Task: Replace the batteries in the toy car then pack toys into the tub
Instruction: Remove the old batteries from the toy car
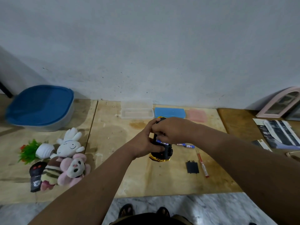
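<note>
The black and gold toy car [164, 153] lies upside down in the middle of the wooden table. My left hand [146, 143] grips its left side. My right hand [172, 129] is over its underside, fingers pressed on a blue-labelled battery [161, 142] in the open compartment. Two more batteries [185, 145] lie just right of the car. The black battery cover [192, 167] and a red screwdriver [202, 164] lie on the table to the right. The grey tub with a blue lid [40, 106] stands at the back left.
Plush toys [65, 159], a small plant in a white pot [37, 151] and a black toy [36, 176] lie at the left. Clear [137, 111], blue [169, 112] and pink [197, 115] cases sit by the wall. Papers [276, 133] and a pink frame [282, 103] are at right.
</note>
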